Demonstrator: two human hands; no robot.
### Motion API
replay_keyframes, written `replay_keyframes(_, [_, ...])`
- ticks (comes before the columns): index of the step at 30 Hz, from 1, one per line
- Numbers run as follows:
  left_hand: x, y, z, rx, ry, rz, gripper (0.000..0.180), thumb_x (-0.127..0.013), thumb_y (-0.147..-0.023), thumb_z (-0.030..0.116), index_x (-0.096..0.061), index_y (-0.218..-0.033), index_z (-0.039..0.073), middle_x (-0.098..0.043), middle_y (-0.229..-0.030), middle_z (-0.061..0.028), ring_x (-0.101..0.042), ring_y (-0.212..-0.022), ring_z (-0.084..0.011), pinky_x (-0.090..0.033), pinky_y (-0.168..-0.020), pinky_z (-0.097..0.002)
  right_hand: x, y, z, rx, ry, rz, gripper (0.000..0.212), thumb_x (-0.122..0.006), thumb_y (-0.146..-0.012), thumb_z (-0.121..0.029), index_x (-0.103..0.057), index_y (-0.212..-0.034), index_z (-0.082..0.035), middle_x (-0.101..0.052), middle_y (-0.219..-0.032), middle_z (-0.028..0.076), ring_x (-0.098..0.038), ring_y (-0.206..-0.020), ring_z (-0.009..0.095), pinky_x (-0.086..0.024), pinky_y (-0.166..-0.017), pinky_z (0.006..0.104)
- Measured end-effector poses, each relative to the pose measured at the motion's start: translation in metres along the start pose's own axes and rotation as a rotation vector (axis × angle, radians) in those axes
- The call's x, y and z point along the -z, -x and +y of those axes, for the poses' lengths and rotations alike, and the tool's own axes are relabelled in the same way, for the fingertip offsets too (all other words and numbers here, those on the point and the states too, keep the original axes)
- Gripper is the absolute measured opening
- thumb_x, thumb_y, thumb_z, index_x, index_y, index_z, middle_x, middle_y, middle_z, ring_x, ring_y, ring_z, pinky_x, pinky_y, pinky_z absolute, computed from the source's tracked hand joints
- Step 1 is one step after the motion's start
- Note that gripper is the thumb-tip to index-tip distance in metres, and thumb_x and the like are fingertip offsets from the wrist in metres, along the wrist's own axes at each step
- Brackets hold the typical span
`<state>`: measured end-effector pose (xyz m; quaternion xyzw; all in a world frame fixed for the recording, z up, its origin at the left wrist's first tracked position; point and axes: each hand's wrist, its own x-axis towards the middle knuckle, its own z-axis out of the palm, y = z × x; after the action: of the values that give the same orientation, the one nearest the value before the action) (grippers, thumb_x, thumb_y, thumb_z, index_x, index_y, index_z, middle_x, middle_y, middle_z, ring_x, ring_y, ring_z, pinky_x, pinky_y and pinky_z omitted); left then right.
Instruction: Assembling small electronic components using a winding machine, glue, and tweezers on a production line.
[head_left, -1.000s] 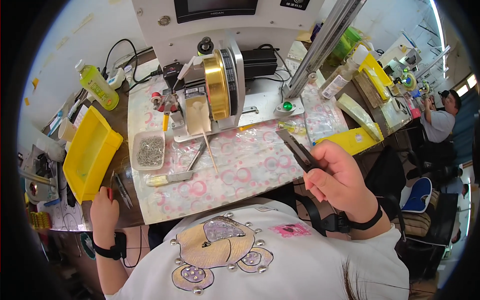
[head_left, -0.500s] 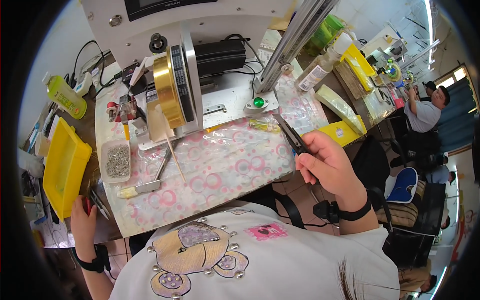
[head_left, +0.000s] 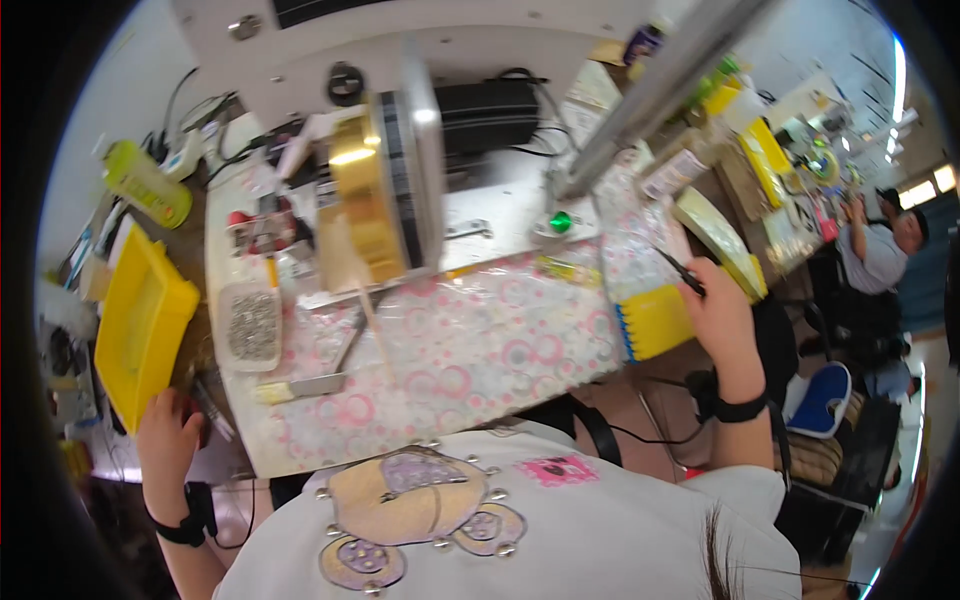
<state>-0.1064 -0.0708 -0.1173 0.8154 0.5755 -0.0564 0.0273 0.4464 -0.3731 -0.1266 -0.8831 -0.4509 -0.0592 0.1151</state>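
Observation:
In my right hand (head_left: 725,315), closed at the right end of the table, is a slim black tool (head_left: 686,272) with a narrow pointed end; its exact kind is blurred. Below its tip lies a yellow notebook (head_left: 655,325) with a blue coil edge, beside a clear-wrapped pale bundle (head_left: 715,232). Far to the left, my left hand (head_left: 168,432) has its fingers curled at the near corner of a yellow tray (head_left: 150,320). Whatever those fingers hold is hidden. Slim metal tools (head_left: 213,408) lie just right of them.
A machine with a gold foil roll (head_left: 365,200) and a slanted metal post (head_left: 650,100) fills the back. A tub of small metal pieces (head_left: 252,325), a brush (head_left: 300,388) and a green bottle (head_left: 147,185) stand or lie at left. Another person (head_left: 880,255) sits far right.
My right hand has moved right and away from me with the black tool, now over the notebook. The view has shifted. My left hand stays by the yellow tray; the red thing at its fingers no longer shows.

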Motion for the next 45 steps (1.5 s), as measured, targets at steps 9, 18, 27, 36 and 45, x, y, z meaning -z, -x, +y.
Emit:
replay_keyframes(9, [0.065,-0.02,0.074,-0.175,0.163,0.236,0.023,-0.066,-0.074,0.01,-0.057,-0.093,0.001,-0.058,-0.083,-0.0131,-0.057,-0.079,-0.0296,-0.045,-0.07,-0.0352,-0.026,-0.011,0.027,0.104,0.142,-0.032,0.021,-0.061,-0.079,-0.005,-0.055,-0.099,-0.002,-0.058,-0.089,0.017,-0.055,-0.086,0.038,-0.044,-0.074,0.042])
replay_keyframes(18, [0.071,-0.063,0.104,-0.459,0.402,0.117,0.017,-0.063,-0.078,0.008,-0.059,-0.093,0.001,-0.06,-0.081,-0.0104,-0.059,-0.076,-0.024,-0.046,-0.065,-0.0308,-0.024,-0.023,0.006,0.162,0.176,-0.023,0.024,-0.062,-0.077,-0.003,-0.056,-0.101,-0.002,-0.058,-0.093,0.016,-0.054,-0.09,0.037,-0.043,-0.079,0.041])
replay_keyframes(27, [0.052,-0.103,0.142,-0.619,0.782,0.105,0.018,-0.055,-0.087,0.014,-0.058,-0.098,0.001,-0.06,-0.087,-0.0157,-0.059,-0.082,-0.0315,-0.047,-0.069,-0.0389,0.059,-0.034,-0.203,0.632,-0.278,0.014,0.024,-0.063,-0.072,-0.003,-0.061,-0.095,0.0,-0.06,-0.092,0.015,-0.056,-0.082,0.033,-0.045,-0.075,0.0386])
replay_keyframes(36, [0.061,-0.117,0.136,-0.731,0.759,0.007,0.01,-0.054,-0.087,0.007,-0.057,-0.086,-0.002,-0.053,-0.069,-0.007,-0.053,-0.065,-0.0154,-0.043,-0.06,-0.0288,0.036,-0.027,-0.206,0.649,-0.279,-0.028,0.02,-0.066,-0.07,-0.001,-0.061,-0.089,0.0,-0.059,-0.084,0.014,-0.055,-0.077,0.032,-0.045,-0.068,0.0373])
replay_keyframes(45, [0.065,-0.077,0.169,-1.085,0.576,0.329,0.007,-0.063,-0.074,-0.001,-0.058,-0.079,0.001,-0.051,-0.068,-0.0077,-0.051,-0.062,-0.0236,-0.044,-0.057,-0.0328,-0.002,-0.014,-0.123,0.367,0.133,-0.104,0.02,-0.063,-0.072,-0.001,-0.06,-0.092,-0.003,-0.06,-0.089,0.014,-0.056,-0.083,0.034,-0.046,-0.072,0.0399])
